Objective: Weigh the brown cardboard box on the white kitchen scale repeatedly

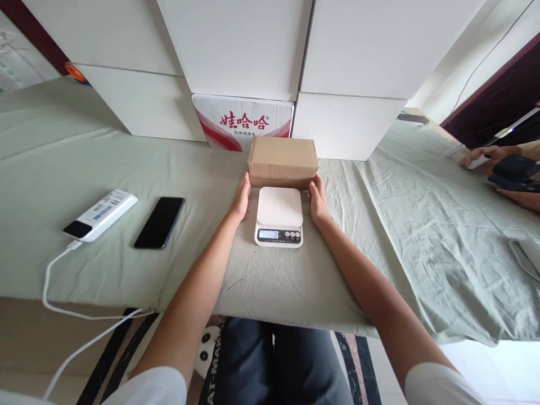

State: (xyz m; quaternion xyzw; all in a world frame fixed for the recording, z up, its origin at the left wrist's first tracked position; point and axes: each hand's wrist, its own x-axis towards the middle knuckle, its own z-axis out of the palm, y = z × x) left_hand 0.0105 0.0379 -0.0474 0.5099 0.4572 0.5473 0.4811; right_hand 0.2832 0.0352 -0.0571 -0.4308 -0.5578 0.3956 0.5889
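A closed brown cardboard box (282,157) is gripped at its two ends, just behind a white digital kitchen scale (279,208). My left hand (242,197) presses on the box's left end, and my right hand (318,198) presses on its right end. Whether the box is lifted or rests on the cloth I cannot tell. The scale's plate is bare and its display reads 0. Both hands' fingertips are partly hidden along the box's sides.
Left on the green cloth (202,281) lie a black phone (159,223) and a white power bank (101,215) with a cable. Behind stand white panels (236,45) and a printed carton (244,121). At far right, another person's hands (493,154) hold a dark device.
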